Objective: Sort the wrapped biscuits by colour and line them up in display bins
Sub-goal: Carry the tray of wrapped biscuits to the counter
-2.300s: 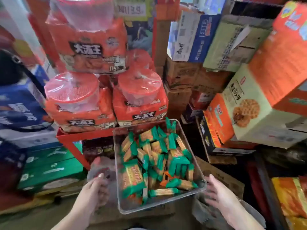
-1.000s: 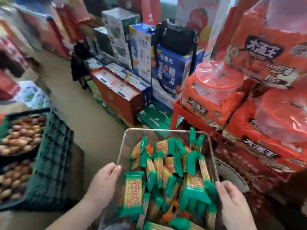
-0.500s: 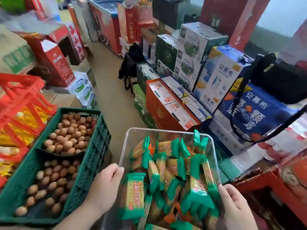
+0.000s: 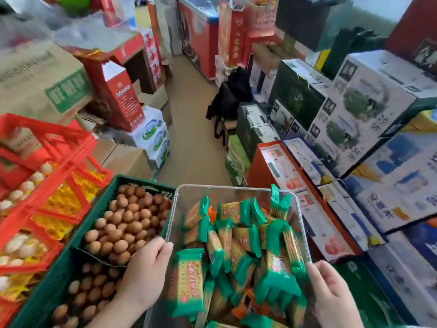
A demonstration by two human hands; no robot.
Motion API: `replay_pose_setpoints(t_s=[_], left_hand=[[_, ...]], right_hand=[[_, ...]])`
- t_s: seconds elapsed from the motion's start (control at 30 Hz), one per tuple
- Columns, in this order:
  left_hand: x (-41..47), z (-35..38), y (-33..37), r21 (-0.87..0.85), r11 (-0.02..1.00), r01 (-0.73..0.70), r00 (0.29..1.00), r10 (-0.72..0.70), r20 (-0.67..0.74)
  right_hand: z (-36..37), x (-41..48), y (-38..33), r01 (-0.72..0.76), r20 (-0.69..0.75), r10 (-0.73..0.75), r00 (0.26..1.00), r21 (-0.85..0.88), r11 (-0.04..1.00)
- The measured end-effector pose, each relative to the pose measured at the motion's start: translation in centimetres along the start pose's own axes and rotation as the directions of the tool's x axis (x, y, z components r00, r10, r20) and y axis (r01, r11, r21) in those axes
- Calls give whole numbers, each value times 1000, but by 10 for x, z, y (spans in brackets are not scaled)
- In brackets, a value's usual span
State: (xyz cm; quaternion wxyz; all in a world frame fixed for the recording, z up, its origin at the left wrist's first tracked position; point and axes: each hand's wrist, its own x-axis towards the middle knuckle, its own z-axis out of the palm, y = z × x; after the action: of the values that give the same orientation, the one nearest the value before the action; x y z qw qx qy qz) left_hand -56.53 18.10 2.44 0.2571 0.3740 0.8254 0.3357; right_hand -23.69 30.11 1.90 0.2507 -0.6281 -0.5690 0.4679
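I carry a clear plastic display bin (image 4: pixel 227 188) in front of me at the bottom middle of the view. It is piled with several biscuits in green-ended wrappers (image 4: pixel 238 252), and a few orange wrappers (image 4: pixel 248 306) show underneath. My left hand (image 4: pixel 145 273) grips the bin's left wall, thumb over the rim. My right hand (image 4: pixel 331 294) holds the right wall the same way. The bin's near end is cut off by the frame.
A green crate of brown eggs (image 4: pixel 118 228) sits just left of the bin. Red crates with pale eggs (image 4: pixel 35 185) stand further left. Stacked cartons (image 4: pixel 354 138) line the right side. A floor aisle (image 4: pixel 191 129) runs ahead, with a black bag on a stool (image 4: pixel 230 98).
Both hands took hold of the bin and lifted it from beside the red noodle packs. I have turned left with it, so the egg crates and the aisle have come into view.
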Motion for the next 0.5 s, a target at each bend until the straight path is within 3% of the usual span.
replay_pose_setpoints(t_s=[0.5], left_hand=[[304, 30, 123, -14, 982, 189, 971, -189, -145]], right_hand=[[37, 364, -165, 44, 186, -27, 982, -87, 995]])
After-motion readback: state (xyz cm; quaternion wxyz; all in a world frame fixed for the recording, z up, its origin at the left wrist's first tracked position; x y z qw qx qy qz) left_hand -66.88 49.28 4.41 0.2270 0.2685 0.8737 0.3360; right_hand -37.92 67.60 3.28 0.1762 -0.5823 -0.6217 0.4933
